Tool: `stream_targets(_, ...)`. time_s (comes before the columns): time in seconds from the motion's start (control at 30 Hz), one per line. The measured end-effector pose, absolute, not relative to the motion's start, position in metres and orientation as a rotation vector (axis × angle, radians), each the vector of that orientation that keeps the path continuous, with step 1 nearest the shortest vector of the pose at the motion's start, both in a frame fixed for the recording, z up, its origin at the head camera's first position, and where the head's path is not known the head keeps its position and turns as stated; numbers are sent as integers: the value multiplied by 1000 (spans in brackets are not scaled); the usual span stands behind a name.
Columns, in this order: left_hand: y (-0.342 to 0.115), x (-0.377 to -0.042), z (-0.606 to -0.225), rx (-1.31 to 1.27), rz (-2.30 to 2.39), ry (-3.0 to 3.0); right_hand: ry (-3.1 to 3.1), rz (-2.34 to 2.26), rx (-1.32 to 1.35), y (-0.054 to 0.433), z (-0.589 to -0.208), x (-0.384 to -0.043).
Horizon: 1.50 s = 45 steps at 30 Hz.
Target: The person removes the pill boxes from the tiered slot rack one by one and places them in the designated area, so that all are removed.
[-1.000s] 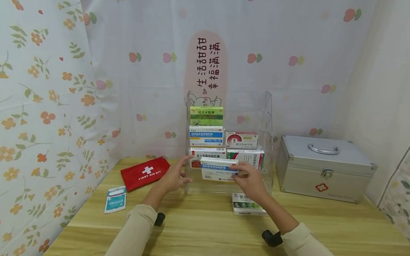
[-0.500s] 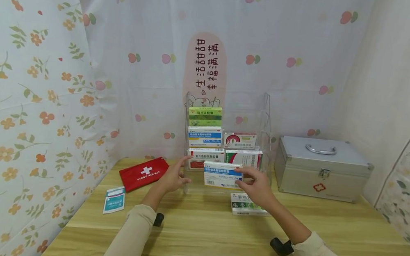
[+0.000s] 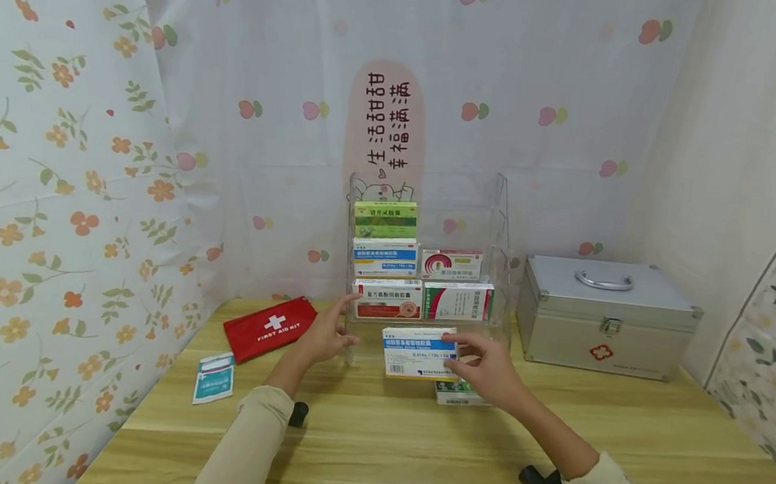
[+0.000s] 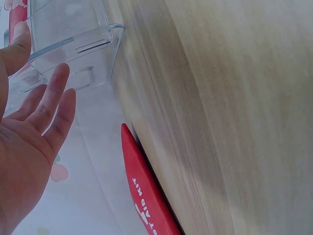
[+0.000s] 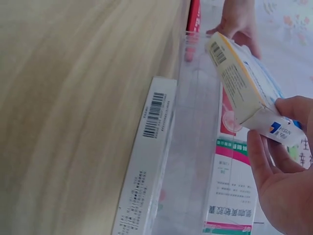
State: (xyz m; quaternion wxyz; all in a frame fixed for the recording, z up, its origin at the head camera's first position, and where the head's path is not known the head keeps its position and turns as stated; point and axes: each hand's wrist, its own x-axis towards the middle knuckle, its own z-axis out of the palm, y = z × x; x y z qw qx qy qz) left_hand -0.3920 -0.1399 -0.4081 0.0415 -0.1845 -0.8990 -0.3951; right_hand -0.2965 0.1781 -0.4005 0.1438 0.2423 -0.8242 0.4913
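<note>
My right hand [image 3: 490,370] pinches a white and blue medicine box [image 3: 418,354] by its right end, in front of the lower part of a clear acrylic rack [image 3: 497,229]. In the right wrist view the box [image 5: 239,73] is tilted, thumb on one face and fingers on another. My left hand [image 3: 327,335] is at the rack's left side, fingers spread and slightly bent; in the left wrist view, whether it touches the rack is unclear. Several medicine boxes stand in the rack, among them a green box [image 3: 385,220] on top and a red-and-white box [image 3: 388,300] lower down.
Another medicine box [image 3: 461,394] lies on the table before the rack, partly covered by the held box. A red first aid pouch [image 3: 270,328] and teal-and-white packets [image 3: 214,379] lie at left. A silver case [image 3: 608,318] stands at right.
My right hand has drawn the white and blue box down and toward me, away from the rack, uncovering the lower row of boxes. My left hand stays at the rack's left side.
</note>
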Motion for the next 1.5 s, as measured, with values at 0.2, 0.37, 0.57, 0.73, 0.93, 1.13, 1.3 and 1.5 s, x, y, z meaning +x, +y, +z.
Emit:
stream_targets(0.2, -142, -393, -409, -561, -1232, -2747, -2372, 1480, 753, 177, -410, -299)
stream_targets(0.37, -141, -393, -410, -556, -1234, -2745, -2439, 1480, 735, 175, -416, -299)
stream_targets(0.57, -140, -393, -410, -553, -1228, -2751, -2462, 1436, 756, 173, -423, -303)
stream_targets(0.73, -140, -393, -409, -555, -1215, -2754, -2478, 1440, 756, 171, -424, -305)
stream_targets(0.93, -139, -393, -408, -559, -1214, -2757, -2506, 1473, 704, 171, -424, -307)
stream_targets(1.13, -140, -394, -409, -598, -1194, -2741, -2499, 1528, 626, 168, -425, -309)
stream_targets(1.3, -140, -394, -411, -616, -1201, -2725, -2500, 1548, 551, 164, -427, -311)
stream_targets(1.5, -140, -394, -412, -586, -1184, -2747, -2469, 1576, 566, 162, -429, -310)
